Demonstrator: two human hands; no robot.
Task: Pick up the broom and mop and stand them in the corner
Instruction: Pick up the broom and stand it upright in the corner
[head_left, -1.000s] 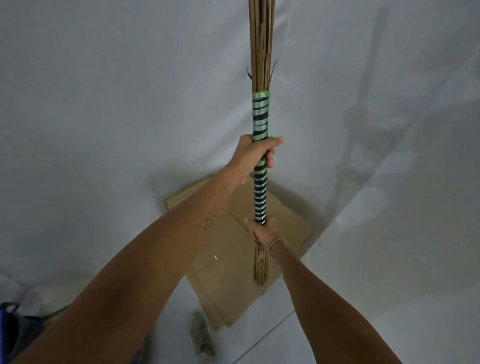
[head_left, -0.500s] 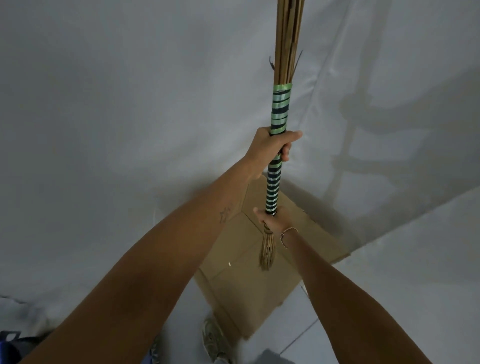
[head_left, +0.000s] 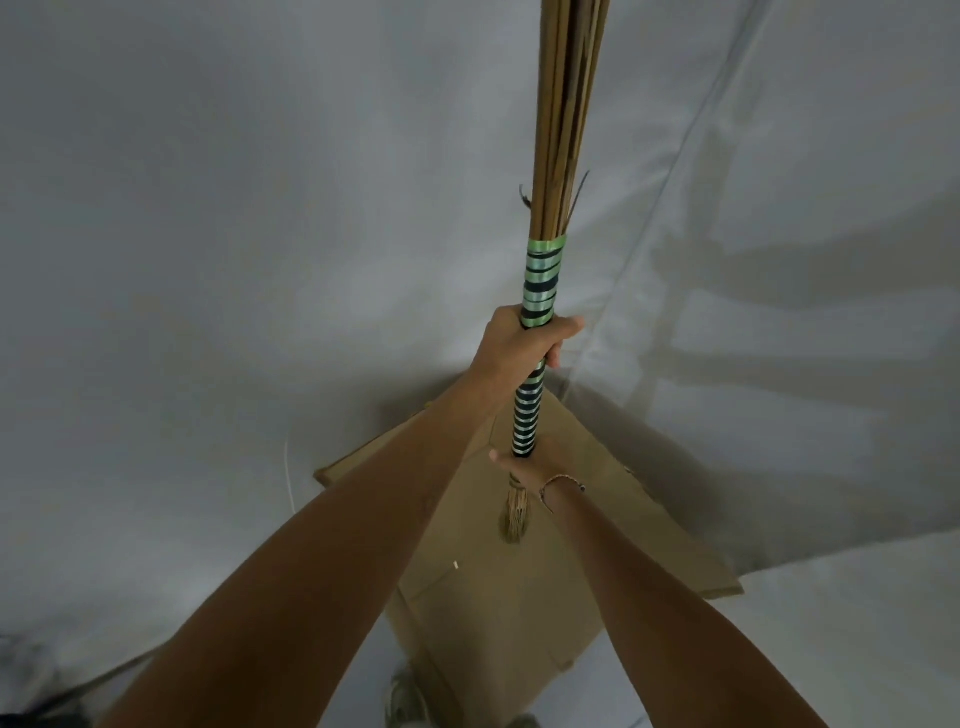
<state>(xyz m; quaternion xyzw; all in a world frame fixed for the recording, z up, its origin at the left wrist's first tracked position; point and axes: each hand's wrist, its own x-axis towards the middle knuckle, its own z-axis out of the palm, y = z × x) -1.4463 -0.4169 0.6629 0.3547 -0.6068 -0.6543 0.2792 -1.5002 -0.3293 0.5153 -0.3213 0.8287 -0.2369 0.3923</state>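
My left hand (head_left: 522, 347) and right hand (head_left: 524, 467) grip the broom (head_left: 540, 291) upright—now nearer over the cardboard (head_left: 571, 561), probably the corner—ready to set down.

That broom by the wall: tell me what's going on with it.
A person holds a stick broom with a green-and-black striped wrapped handle upright in both hands. The left hand grips the wrap higher up, the right hand lower. Its frayed lower end hangs over flattened brown cardboard lying in the corner of the white walls. No mop is visible.
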